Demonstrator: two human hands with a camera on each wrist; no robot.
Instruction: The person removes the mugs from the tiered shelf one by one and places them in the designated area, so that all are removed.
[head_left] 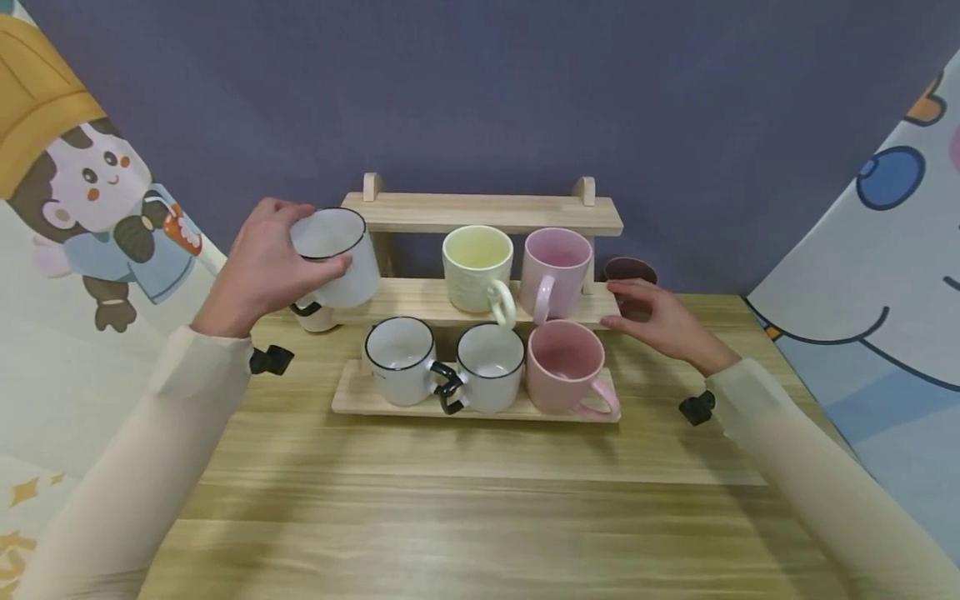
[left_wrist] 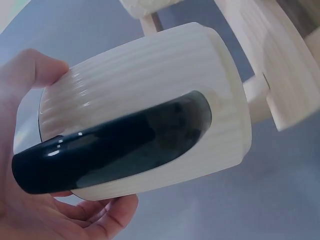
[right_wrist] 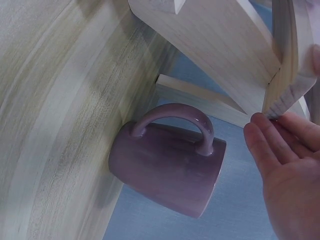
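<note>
My left hand [head_left: 262, 267] grips a white mug [head_left: 354, 279] by its rim, thumb on the near side, at the left end of the rack's middle shelf. Ribbed sides and a thick black handle [left_wrist: 120, 142] show in the left wrist view. My right hand [head_left: 663, 325] holds the right end of the wooden rack [head_left: 480, 214] at the middle shelf, fingertips against the board. A pale yellow mug [head_left: 477, 267] and a pink mug [head_left: 557, 267] stand on that shelf. Behind the right hand, a dark mauve mug [right_wrist: 167, 165] stands on the table, partly hidden in the head view.
On the bottom shelf stand two white black-rimmed mugs, a left one [head_left: 401, 362] and a middle one [head_left: 491, 371], beside a rose mug [head_left: 564, 367]. A white piece [head_left: 321, 320] shows below the held mug. The wooden table [head_left: 480, 508] extends in front; a dark backdrop [head_left: 480, 92] hangs behind.
</note>
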